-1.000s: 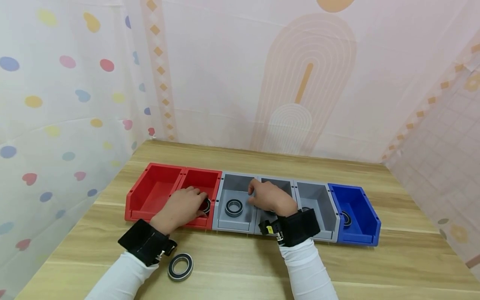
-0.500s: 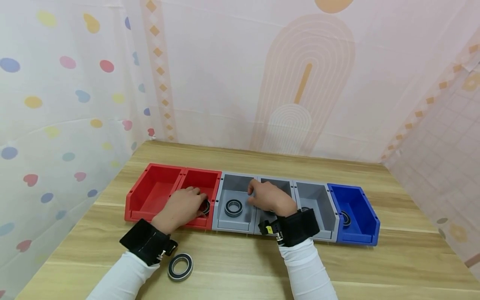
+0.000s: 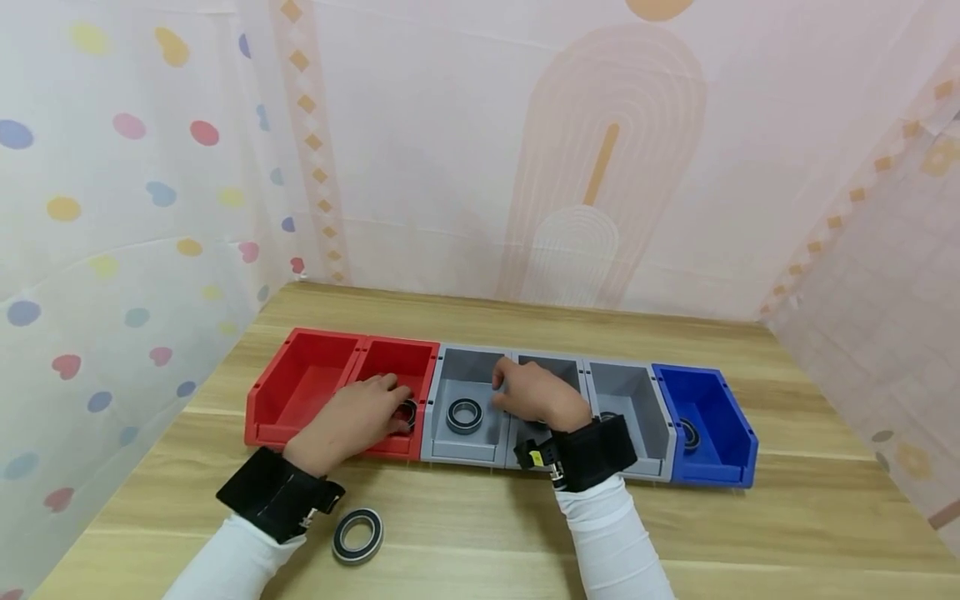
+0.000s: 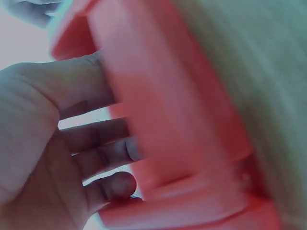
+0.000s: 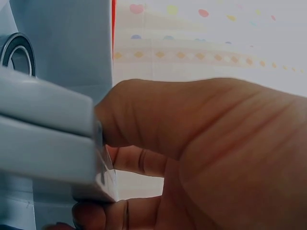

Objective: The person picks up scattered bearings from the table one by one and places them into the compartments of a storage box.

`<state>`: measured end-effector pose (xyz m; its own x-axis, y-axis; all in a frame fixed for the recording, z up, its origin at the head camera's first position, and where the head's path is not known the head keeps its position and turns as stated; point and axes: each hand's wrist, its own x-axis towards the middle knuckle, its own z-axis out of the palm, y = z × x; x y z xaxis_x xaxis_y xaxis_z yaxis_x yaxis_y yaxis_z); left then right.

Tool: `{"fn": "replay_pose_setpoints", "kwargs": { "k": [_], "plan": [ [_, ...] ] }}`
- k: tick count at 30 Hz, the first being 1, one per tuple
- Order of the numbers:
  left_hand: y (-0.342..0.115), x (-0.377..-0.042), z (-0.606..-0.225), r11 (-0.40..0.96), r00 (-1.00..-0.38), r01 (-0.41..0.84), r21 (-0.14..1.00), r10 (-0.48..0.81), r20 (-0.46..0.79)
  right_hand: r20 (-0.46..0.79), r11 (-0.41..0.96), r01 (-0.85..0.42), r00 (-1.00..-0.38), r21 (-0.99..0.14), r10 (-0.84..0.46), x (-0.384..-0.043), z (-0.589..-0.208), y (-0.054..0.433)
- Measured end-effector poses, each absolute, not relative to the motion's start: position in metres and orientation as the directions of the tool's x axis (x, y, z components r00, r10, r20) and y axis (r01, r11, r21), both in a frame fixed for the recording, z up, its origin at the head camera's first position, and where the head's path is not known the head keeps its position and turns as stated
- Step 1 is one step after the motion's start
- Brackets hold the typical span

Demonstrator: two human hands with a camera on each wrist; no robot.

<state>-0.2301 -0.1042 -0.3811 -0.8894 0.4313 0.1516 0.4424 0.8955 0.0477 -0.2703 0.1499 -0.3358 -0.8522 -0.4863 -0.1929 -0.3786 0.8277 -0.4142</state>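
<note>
My left hand point(image 3: 352, 412) reaches into the second red bin point(image 3: 402, 357), its thumb and fingers around the near side of a ball bearing point(image 3: 408, 414). In the left wrist view the fingers point(image 4: 108, 148) bend behind the red wall, and the bearing is hidden. My right hand point(image 3: 542, 393) grips the divider between two grey bins; in the right wrist view its thumb point(image 5: 139, 115) and fingers lie on either side of the grey wall point(image 5: 48, 136). Another bearing point(image 3: 464, 416) lies flat in the grey bin left of it.
A loose bearing point(image 3: 357, 537) lies on the wooden table point(image 3: 465, 533) in front of the bins. More bearings sit in the right grey bin point(image 3: 633, 392) and the blue bin point(image 3: 716, 425), partly hidden. The left red bin point(image 3: 307, 375) adjoins the row. Patterned curtains stand behind.
The left wrist has shifted slightly left and lower while its fingers stay at the bearing. The right hand keeps its place on the grey bins. The head view has drifted a little.
</note>
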Motion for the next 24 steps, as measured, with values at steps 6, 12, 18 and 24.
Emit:
{"fn": "replay_pose_setpoints", "kwargs": {
  "k": [6,12,18,24],
  "plan": [
    [-0.102,-0.214,-0.359,0.907,-0.914,0.402,0.129,0.389,0.113,-0.193,0.831,-0.373,-0.856,-0.413,-0.48,-0.271,-0.333,0.149],
    [-0.095,-0.19,-0.338,0.929,-0.943,0.317,0.191,0.331,-0.042,-0.193,0.826,-0.375,-0.853,-0.421,-0.486,-0.271,-0.333,0.15],
    [-0.086,-0.172,-0.332,0.953,-0.935,0.22,0.207,0.267,-0.235,-0.195,0.825,-0.374,-0.852,-0.424,-0.487,-0.272,-0.333,0.151],
    [-0.08,-0.165,-0.334,0.95,-0.921,0.202,0.237,0.267,-0.284,-0.204,0.824,-0.373,-0.848,-0.427,-0.489,-0.273,-0.335,0.15]
  ]
}}
